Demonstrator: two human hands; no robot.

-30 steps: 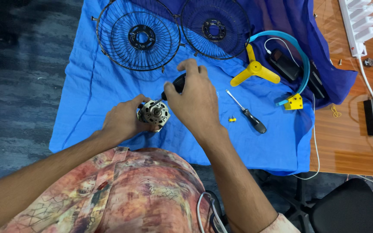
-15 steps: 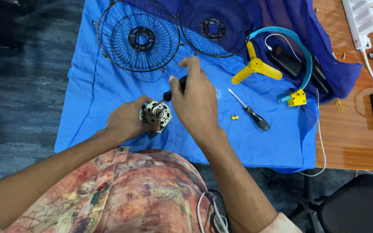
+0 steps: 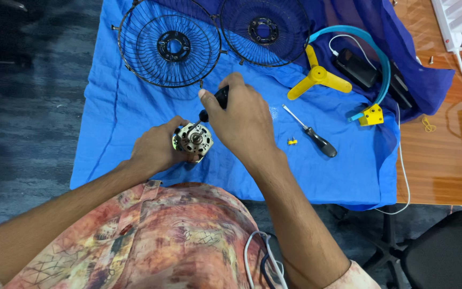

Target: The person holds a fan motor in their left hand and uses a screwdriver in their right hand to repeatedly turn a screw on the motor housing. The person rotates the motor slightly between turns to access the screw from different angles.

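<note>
— While the left hand (image 3: 156, 147) wraps its fingers around the small fan motor (image 3: 192, 140) on the blue cloth (image 3: 108, 134), where is the tool?
— In the right hand (image 3: 244, 123), fingers curled tight on the black-handled screwdriver (image 3: 209, 107). Its long axis slants from upper right down to lower left, tip pointing at the motor's top face.
— Which hand is nearer the motor?
— The left; it touches the casing. The motor's shaft faces up.

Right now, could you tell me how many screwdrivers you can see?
2. One screwdriver is gripped in the right hand, its tip at the motor held by the left hand. The other, black-handled screwdriver lies on the blue cloth. More may be hidden.
</note>
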